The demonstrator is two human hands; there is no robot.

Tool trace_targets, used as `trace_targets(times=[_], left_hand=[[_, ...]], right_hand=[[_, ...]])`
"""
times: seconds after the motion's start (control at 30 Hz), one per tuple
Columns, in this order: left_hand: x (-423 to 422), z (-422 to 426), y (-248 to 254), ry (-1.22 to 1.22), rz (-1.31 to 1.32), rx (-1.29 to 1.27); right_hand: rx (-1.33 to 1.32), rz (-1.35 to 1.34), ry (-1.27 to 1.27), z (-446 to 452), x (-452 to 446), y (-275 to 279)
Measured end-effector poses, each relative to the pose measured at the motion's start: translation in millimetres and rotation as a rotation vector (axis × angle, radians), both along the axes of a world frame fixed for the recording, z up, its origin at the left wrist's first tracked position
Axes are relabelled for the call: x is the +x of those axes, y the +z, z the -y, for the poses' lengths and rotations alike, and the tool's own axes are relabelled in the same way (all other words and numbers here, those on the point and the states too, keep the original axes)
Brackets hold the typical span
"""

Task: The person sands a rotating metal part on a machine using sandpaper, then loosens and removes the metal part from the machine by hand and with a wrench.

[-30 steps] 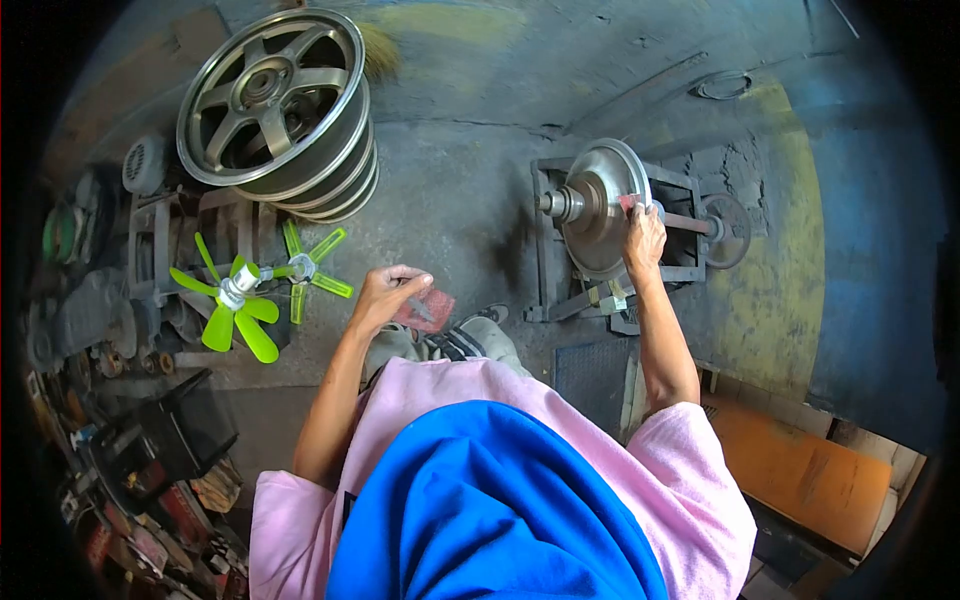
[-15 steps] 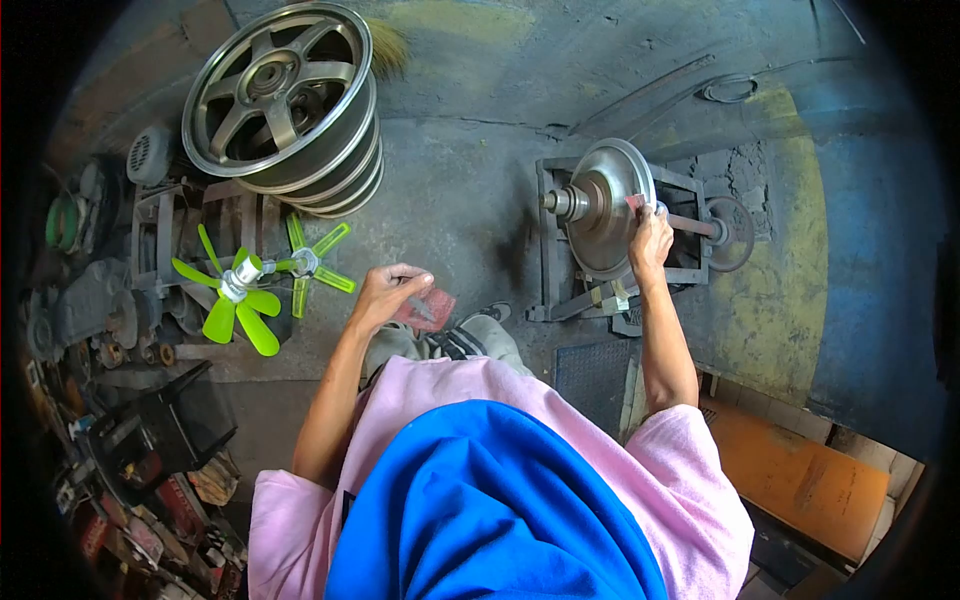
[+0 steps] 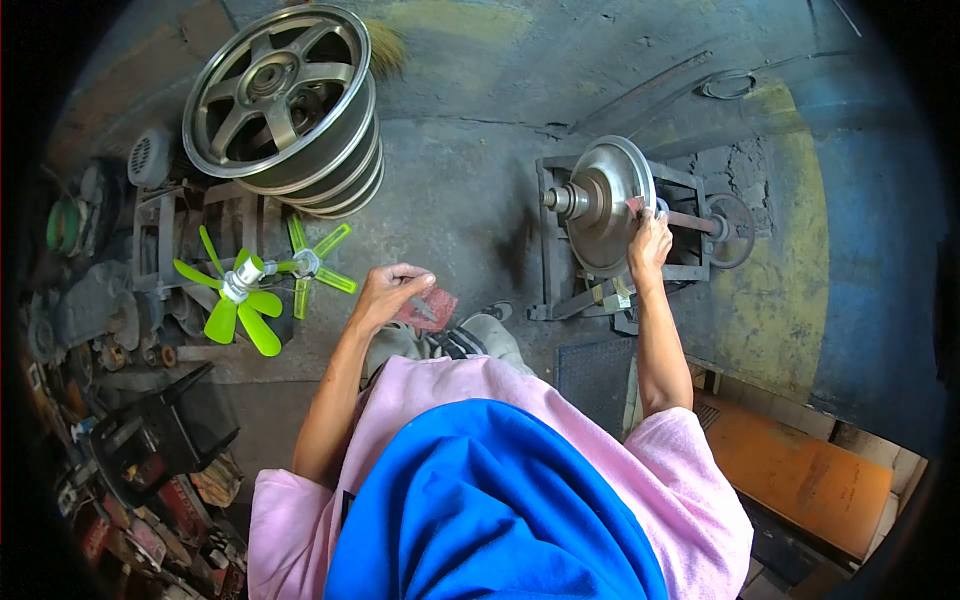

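Observation:
My left hand (image 3: pixel 393 291) pinches a worn reddish sheet that looks like sandpaper (image 3: pixel 432 311), held above my legs. Over on the right, my right hand (image 3: pixel 651 240) is closed on a small red piece of the same kind of sandpaper (image 3: pixel 635 205). Its fingers press that piece against the rim side of a round metal disc (image 3: pixel 606 225). The disc is mounted upright on a shaft with a stepped silver hub, carried by a metal frame (image 3: pixel 545 240). Part of the right hand's grip is hidden behind its knuckles.
Stacked alloy wheels (image 3: pixel 275 85) stand at the upper left, with a green fan blade (image 3: pixel 236 290) below them. A handwheel (image 3: pixel 733 232) sits at the shaft's right end. An orange bench (image 3: pixel 800 475) is at lower right. Clutter of metal parts (image 3: pixel 90 320) lines the left side.
Almost nothing has shifted. The shading on the disc's face looks different, and my right hand stays at its rim. My left hand keeps its sheet in the same place.

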State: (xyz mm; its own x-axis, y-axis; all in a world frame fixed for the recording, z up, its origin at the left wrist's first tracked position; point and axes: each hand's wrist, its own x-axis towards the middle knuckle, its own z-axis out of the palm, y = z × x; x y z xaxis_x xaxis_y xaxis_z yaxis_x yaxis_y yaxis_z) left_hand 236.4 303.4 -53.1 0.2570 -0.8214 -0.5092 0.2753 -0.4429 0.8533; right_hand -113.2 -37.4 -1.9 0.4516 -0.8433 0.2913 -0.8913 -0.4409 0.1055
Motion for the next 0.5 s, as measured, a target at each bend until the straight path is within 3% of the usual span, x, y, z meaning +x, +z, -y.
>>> trace_targets(times=[0.5], left_hand=[[1, -6, -3, 0.004, -0.027, 0.003]], right_hand=[[0.039, 0.050, 0.004, -15, -14, -5]])
